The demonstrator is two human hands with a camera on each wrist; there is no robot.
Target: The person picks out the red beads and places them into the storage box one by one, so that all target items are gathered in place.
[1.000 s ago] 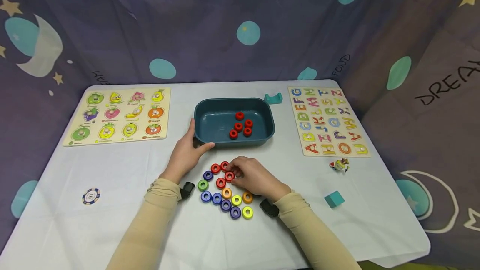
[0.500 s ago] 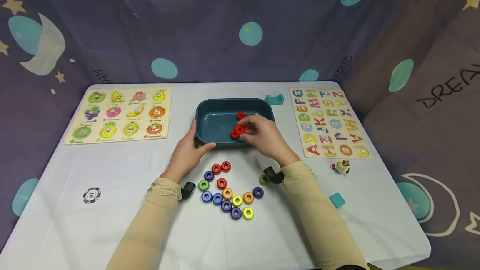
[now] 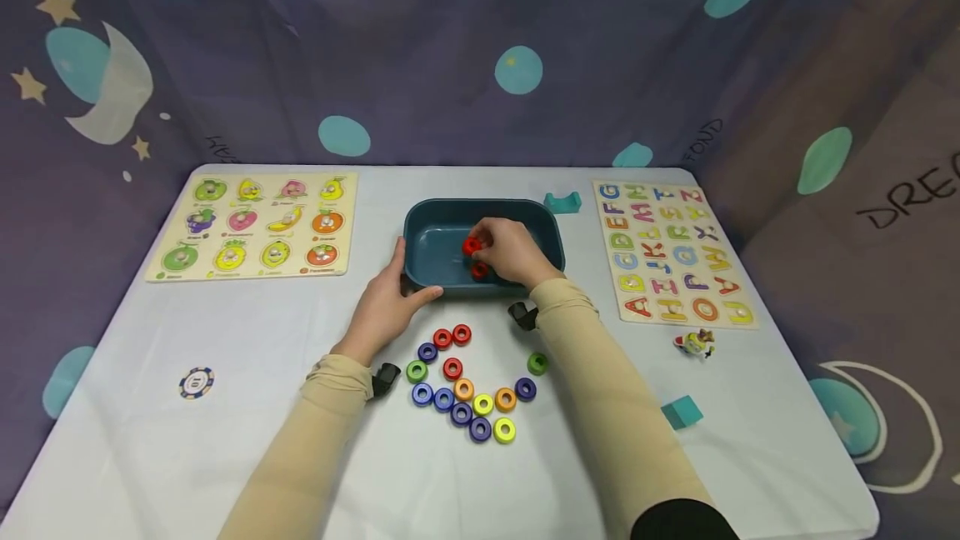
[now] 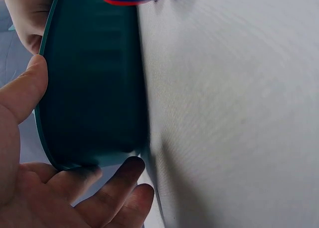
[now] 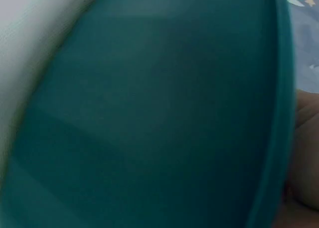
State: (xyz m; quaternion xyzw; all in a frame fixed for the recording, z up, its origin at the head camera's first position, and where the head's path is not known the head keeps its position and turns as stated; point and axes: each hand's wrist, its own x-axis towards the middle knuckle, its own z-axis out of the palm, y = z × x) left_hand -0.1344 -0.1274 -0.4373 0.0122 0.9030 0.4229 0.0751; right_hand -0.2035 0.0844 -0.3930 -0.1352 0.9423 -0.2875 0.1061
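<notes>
A dark teal tray stands at the middle of the table. My left hand grips its near left corner; in the left wrist view the thumb lies on the rim and the fingers curl about the end wall. Over the inside of the tray, my right hand pinches a red ring between thumb and fingertips. Another red ring shows beneath that hand, which hides the rest of that side. The tray's outer wall fills most of the right wrist view.
Several rings, such as a red one, a yellow one and a green one, lie before the tray. A fruit puzzle board is left, a letter board right. A teal block, figurine and poker chip lie nearer.
From the loose rings, my right hand has carried a red ring up into the tray, then slightly farther back inside it. My left hand has kept its hold on the corner.
</notes>
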